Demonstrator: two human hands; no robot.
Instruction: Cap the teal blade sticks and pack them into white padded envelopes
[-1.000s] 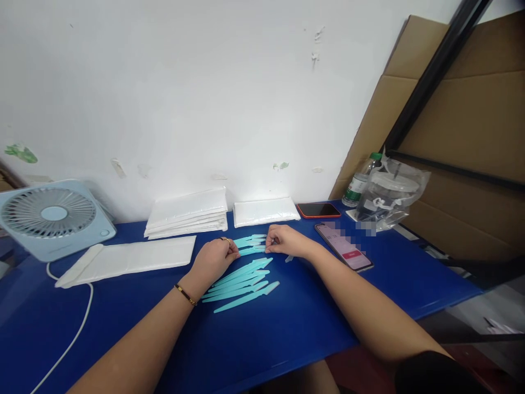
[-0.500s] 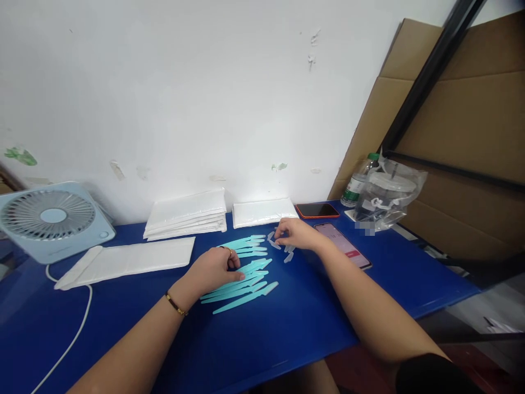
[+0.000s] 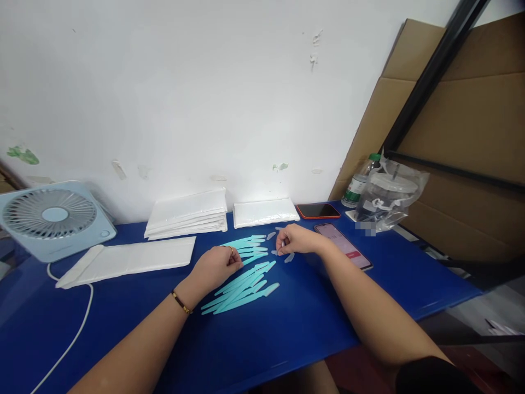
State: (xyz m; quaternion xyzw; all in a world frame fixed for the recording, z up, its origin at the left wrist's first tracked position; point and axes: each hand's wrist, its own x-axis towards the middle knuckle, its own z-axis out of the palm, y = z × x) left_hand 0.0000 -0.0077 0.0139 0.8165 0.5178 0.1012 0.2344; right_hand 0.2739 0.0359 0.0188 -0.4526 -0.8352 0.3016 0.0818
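The left hand (image 3: 215, 265) pinches a teal stick (image 3: 255, 257) above the stick pile (image 3: 241, 287) mid-desk (image 3: 287, 323). The right hand (image 3: 297, 239) has its fingers closed on a clear cap (image 3: 279, 252); another cap (image 3: 289, 257) lies just beside.

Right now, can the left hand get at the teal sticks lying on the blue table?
Probably yes: the left hand rests right beside the teal sticks on the blue table, and nothing lies between them.

Teal sticks (image 3: 241, 284), blue table (image 3: 287, 334) — white packets (image 3: 186, 213)
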